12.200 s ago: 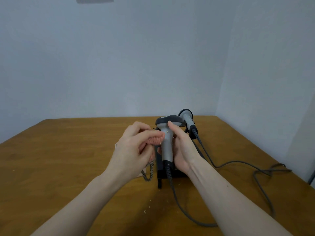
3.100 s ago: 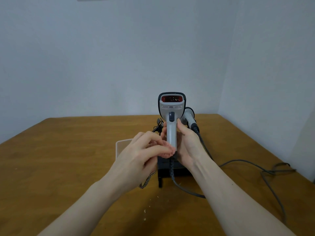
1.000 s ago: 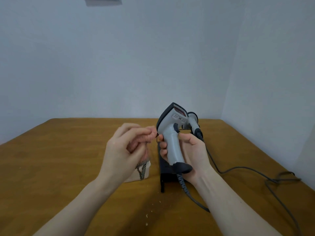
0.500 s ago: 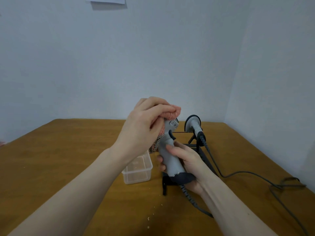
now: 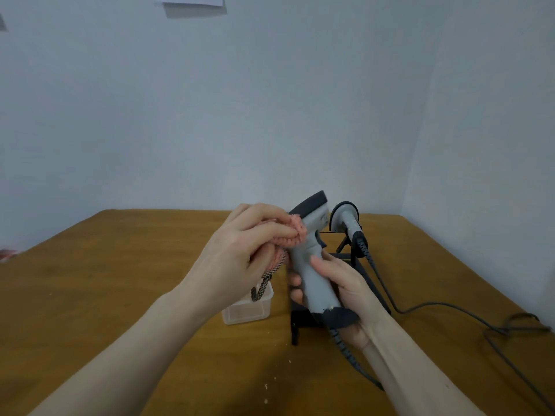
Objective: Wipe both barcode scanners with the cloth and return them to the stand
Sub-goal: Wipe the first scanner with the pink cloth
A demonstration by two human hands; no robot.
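From the head view, our right hand [image 5: 339,283] grips the grey scanner [image 5: 312,259] by its handle above the stand [image 5: 360,265], while our left hand [image 5: 240,253] pinches the pink cloth [image 5: 292,234] against its neck; the second scanner [image 5: 348,220] rests on the stand just behind.

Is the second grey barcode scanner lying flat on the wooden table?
No. The second grey barcode scanner sits propped on the black metal stand, above the wooden table.

Clear plastic tub [image 5: 247,307] near mid-table [image 5: 120,265], crumbs [image 5: 265,385] toward the near edge; paper sheet [image 5: 189,1] on the wall.
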